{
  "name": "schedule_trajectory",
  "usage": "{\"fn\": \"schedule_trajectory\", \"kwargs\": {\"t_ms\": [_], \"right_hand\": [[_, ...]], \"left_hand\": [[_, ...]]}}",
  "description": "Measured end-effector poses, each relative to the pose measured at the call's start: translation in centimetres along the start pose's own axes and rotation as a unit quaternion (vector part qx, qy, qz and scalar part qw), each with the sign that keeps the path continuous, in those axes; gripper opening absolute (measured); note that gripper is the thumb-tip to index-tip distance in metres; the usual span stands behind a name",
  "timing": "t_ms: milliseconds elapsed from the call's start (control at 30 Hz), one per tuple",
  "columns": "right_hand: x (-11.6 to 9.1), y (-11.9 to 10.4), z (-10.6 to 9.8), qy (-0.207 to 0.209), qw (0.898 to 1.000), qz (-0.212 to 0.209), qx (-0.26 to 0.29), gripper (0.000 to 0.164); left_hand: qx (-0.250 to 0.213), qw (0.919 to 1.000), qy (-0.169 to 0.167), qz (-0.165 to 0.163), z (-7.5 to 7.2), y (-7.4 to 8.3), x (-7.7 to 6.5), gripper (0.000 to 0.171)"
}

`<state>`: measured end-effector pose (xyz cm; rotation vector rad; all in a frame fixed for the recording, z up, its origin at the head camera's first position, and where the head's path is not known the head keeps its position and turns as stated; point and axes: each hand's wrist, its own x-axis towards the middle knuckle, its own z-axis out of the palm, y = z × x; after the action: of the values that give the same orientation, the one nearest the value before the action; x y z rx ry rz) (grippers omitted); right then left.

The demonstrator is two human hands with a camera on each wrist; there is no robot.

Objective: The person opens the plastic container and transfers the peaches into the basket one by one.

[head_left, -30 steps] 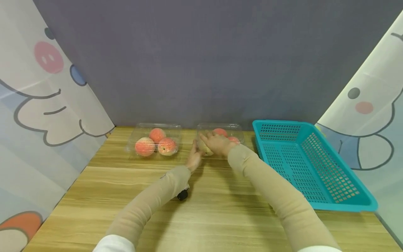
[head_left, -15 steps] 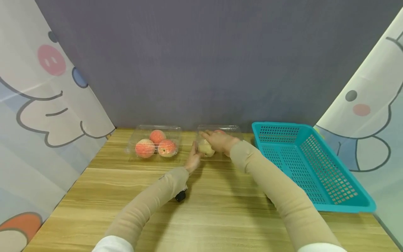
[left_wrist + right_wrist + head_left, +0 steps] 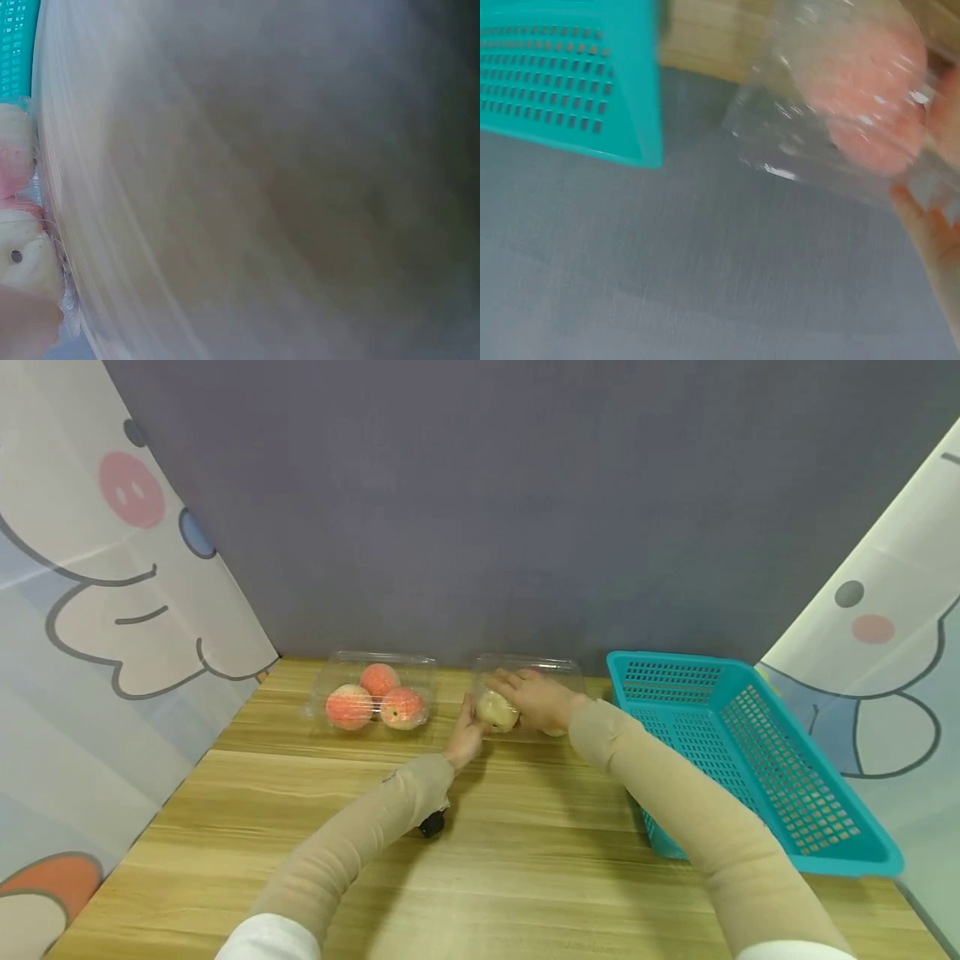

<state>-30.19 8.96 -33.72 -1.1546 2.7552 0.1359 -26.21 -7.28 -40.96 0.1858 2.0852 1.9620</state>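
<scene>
In the head view, a clear plastic box with peaches stands near the back wall. My left hand rests along its left side with fingers fairly straight. From the right, my right hand reaches across the top of the box, fingers extended over the plastic. A pale peach shows between the two hands; other peaches are partly covered by the right hand. The right wrist view gives a blurred look at pink peaches under clear plastic. Most of the left wrist view is filled by a blurred, close surface.
A second clear box with three red-and-yellow peaches stands to the left. At the right is a turquoise plastic basket with perforated sides. A wooden table carries everything, with a grey wall behind.
My right hand has shifted slightly rightward across the box, uncovering the pale front peach and covering more of those at right. My left hand stays at the box's left side. The head view moved slightly.
</scene>
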Motion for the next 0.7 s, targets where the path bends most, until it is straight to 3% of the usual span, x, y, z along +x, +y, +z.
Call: {"fn": "schedule_trajectory", "kwargs": {"t_ms": [100, 200, 400, 567, 700], "right_hand": [[-0.9, 0.5, 1.2, 0.028, 0.998, -0.026, -0.051, 0.079], [-1.9, 1.2, 1.9, 0.034, 0.997, -0.011, -0.068, 0.071], [-4.1, 2.5, 2.2, -0.026, 0.994, 0.085, -0.066, 0.067], [-4.2, 2.7, 2.0, -0.071, 0.992, 0.098, -0.025, 0.079], [-3.9, 2.9, 1.9, -0.103, 0.988, 0.113, -0.002, 0.087]], "left_hand": [[-0.006, 0.9999, 0.008, -0.003, 0.1, -0.3, 0.4, 0.08], [-0.006, 0.9997, 0.026, 0.002, 0.1, -1.2, 1.2, 0.08], [0.018, 0.9971, 0.066, 0.032, 0.1, -2.6, 2.1, 0.08], [0.021, 0.9965, 0.075, 0.032, -0.1, -2.7, 2.1, 0.078], [-0.002, 0.9976, 0.055, 0.041, -0.1, -2.5, 2.1, 0.077]]}}
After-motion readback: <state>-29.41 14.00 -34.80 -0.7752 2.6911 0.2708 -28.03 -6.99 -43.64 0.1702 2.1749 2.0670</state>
